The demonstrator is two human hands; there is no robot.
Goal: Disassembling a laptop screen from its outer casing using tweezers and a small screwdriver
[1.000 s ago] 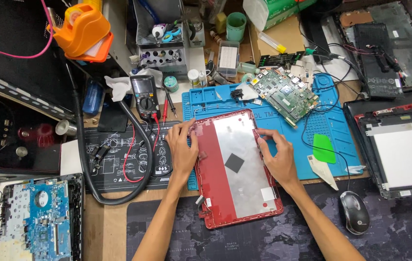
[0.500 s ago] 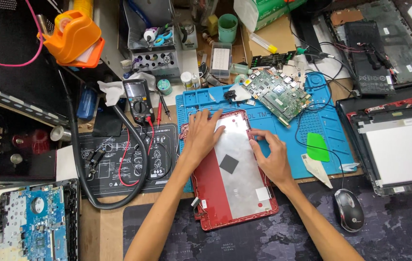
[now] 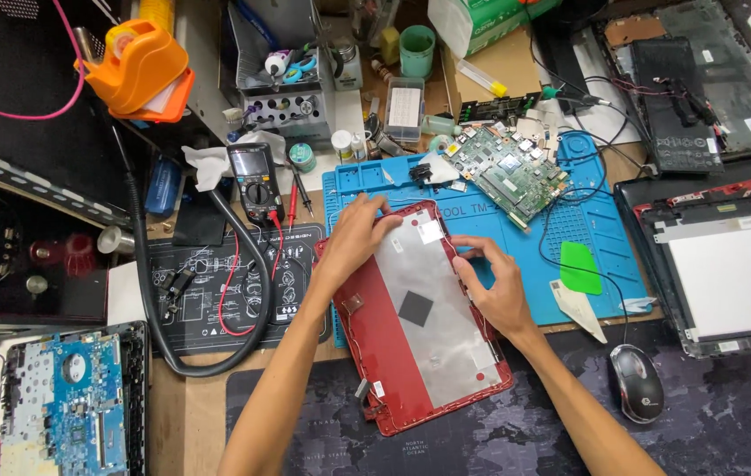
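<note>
A red laptop shell [image 3: 420, 335] with a silver foil lining and a small black square pad lies tilted across the blue work mat [image 3: 609, 264] and the dark desk mat. My left hand [image 3: 353, 238] rests on its upper left corner, fingers spread over the rim. My right hand [image 3: 494, 282] presses on its right edge, fingers pointing at the foil. Neither hand lifts anything.
A green circuit board [image 3: 508, 172] lies on the blue mat's top, with a green pick [image 3: 580, 267] and a white pry tool [image 3: 580, 308] at the right. A multimeter [image 3: 256, 174], a black mouse [image 3: 635, 383], an open laptop [image 3: 728, 264] and a blue board [image 3: 71, 410] surround them.
My left hand has slid from the shell's left side up to its top left corner. My right hand has shifted slightly along the right edge. The camera view has moved a little.
</note>
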